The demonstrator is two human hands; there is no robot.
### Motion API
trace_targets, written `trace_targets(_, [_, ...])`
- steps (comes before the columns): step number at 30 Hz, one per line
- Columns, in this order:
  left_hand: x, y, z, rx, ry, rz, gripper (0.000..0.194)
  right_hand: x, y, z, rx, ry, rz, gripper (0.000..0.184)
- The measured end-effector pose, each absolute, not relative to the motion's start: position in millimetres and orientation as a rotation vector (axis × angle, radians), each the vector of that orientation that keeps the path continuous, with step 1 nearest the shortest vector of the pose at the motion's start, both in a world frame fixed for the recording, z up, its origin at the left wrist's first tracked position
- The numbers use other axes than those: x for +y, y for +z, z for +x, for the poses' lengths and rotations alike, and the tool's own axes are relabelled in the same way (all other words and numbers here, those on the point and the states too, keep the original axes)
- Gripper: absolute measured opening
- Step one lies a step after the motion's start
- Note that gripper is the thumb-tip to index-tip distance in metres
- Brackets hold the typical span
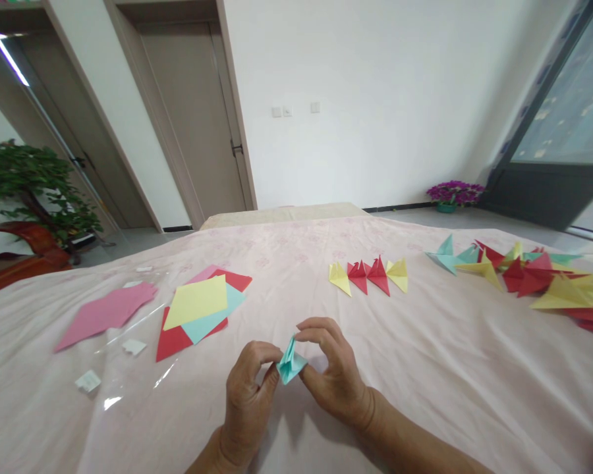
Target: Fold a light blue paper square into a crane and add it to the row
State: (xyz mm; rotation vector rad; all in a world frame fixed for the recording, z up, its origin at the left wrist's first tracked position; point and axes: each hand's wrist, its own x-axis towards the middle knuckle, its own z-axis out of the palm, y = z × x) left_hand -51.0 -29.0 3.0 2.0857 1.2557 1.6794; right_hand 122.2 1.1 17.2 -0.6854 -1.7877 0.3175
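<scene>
A partly folded light-blue origami paper (290, 363) is held just above the cloth, between my two hands. My left hand (251, 385) pinches its left corner between thumb and fingers. On the other side, my right hand (333, 368) grips the right corner with the thumb low, while a fingertip touches the upper point. Several pleats show at the middle of the paper, with an opening facing me. Beyond my hands stands a short row of folded paper cranes, red (377, 276) and yellow (340, 278).
Loose square sheets lie at left, a yellow one (197, 301) topping blue and red, beside a pink stack (106, 315) on clear plastic wrapping (121, 385). Many folded cranes (534, 275) are heaped at right. A pale pink cloth (425, 382) covers the surface.
</scene>
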Motion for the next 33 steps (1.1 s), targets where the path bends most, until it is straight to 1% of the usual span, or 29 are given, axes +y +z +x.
trace_targets(7, [-28.9,1.6,-49.3,1.233,1.676,2.051,0.01,3.1,13.4,121.4,-1.757,0.345,-0.694,0.04])
trace_targets(13, [-28.6,-0.5,-49.5,1.248,1.665,2.013,0.008,3.9,17.0,121.7,-1.79,0.308,-0.707,0.026])
trace_targets(19, [-28.5,2.4,-50.2,1.205,1.62,1.973,0.005,2.9,21.7,123.6,-1.881,0.358,-0.683,0.018])
trace_targets(23, [-26.9,3.9,-50.4,1.192,1.566,1.865,0.003,4.5,17.2,123.6,-1.881,0.491,-0.688,0.011])
trace_targets(27, [-24.9,7.7,-48.8,1.167,1.565,1.691,0.01,4.3,11.3,122.6,-1.897,0.635,-0.736,0.013])
trace_targets(30, [-25.3,15.2,-45.4,1.078,1.464,1.476,0.019,4.3,10.5,121.7,-1.884,0.774,-0.78,0.012])
trace_targets(33, [-26.2,24.0,-41.3,0.972,1.363,1.263,0.022,5.4,11.4,121.0,-1.845,0.898,-0.811,0.013])
